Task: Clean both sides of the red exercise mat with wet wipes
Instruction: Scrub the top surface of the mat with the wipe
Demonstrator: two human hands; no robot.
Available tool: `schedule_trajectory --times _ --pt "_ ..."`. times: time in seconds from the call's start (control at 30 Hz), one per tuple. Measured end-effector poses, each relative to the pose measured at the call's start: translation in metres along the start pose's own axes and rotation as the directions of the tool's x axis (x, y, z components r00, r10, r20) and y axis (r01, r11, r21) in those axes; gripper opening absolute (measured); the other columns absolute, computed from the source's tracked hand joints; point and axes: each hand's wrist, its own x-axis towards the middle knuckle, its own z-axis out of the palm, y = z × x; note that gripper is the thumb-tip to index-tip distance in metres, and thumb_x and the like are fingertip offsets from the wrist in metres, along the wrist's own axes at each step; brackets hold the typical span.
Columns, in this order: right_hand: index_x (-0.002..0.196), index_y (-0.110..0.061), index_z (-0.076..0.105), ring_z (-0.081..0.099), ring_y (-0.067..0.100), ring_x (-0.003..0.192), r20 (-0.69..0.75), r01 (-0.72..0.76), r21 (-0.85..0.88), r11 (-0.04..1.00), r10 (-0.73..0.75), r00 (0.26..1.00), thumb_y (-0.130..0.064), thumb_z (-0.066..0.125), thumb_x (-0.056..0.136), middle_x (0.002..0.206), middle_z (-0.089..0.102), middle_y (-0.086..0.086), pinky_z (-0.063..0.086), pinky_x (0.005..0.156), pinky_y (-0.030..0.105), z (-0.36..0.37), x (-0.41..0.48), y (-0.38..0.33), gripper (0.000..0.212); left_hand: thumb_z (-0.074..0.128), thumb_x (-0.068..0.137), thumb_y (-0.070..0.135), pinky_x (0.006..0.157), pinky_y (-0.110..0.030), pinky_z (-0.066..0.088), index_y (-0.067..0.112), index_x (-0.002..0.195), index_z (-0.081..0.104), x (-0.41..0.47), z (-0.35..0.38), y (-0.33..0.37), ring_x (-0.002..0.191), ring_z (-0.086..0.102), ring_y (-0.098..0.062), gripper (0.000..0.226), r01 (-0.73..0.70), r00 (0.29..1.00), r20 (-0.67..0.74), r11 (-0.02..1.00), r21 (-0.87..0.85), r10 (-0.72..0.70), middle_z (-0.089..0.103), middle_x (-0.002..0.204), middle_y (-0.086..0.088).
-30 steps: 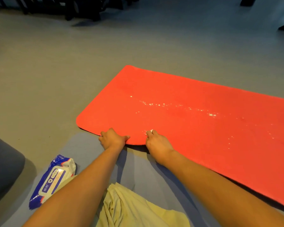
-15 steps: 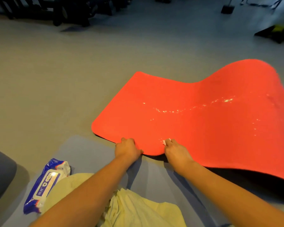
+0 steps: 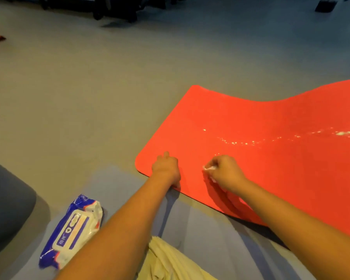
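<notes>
Gripping the short near edge of the red exercise mat (image 3: 261,168) with the left hand (image 3: 166,168), with fingers (image 3: 163,158) curled over the top face and closed on the rim. Pinching a crumpled wet wipe (image 3: 209,168) in the right hand (image 3: 226,172), with fingers (image 3: 217,161) bent tight round it, pressed to the mat just right of the left fingers. Lying mostly flat on the floor (image 3: 89,98) ahead of both hands, yet humped up off it far to the right.

Probably early on this face, judging by the trail of pale specks (image 3: 240,142) ahead and right of the right fingers. Hold the left grip firm to stop any creep of the end. Sweep forward and rightward toward the specks in overlapping strokes, pressing with a flat pad of wipe rather than bare knuckles. Smooth down the hump before wiping across it. Once soiled, refold, or swap for a fresh sheet from the wipes pack (image 3: 75,229) lying behind and left of the left fingers.
</notes>
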Motion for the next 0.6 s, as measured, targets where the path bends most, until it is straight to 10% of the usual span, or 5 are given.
schedule_trajectory --times 0.3,0.43,0.6 --pt "0.089 -0.004 0.073 0.057 0.02 0.048 0.009 0.116 0.472 0.874 -0.136 0.991 -0.004 0.066 0.091 0.067 0.068 0.022 0.048 0.049 0.035 0.104 0.088 -0.104 0.007 0.066 0.088 0.013 0.096 -0.041 0.052 0.019 0.135 0.062 0.043 -0.014 -0.077 0.12 0.062 -0.037 0.048 0.16 0.97 -0.08 0.853 -0.497 -0.228 0.059 0.134 -0.018" --pt "0.1 -0.013 0.077 0.065 0.024 0.09 0.077 0.321 0.204 0.925 -0.342 0.936 -0.014 0.05 0.085 0.095 0.071 0.008 0.052 0.081 0.038 0.13 0.101 -0.099 0.031 0.065 0.093 0.025 0.104 -0.043 0.046 0.037 0.125 0.07 0.053 -0.01 -0.087 0.129 0.046 -0.036 0.034 0.231 0.925 -0.168 0.856 -0.463 -0.341 0.044 0.132 -0.011" --pt "0.102 -0.024 0.075 0.057 0.025 0.09 0.049 0.515 -0.095 0.852 -0.513 0.857 -0.022 0.062 0.087 0.093 0.066 -0.003 0.047 0.074 0.039 0.131 0.105 -0.081 0.02 0.067 0.088 0.015 0.089 -0.035 0.052 0.031 0.106 0.079 0.059 -0.014 -0.096 0.113 0.067 -0.031 0.027 0.203 0.905 -0.217 0.82 -0.535 -0.366 0.071 0.119 -0.004"
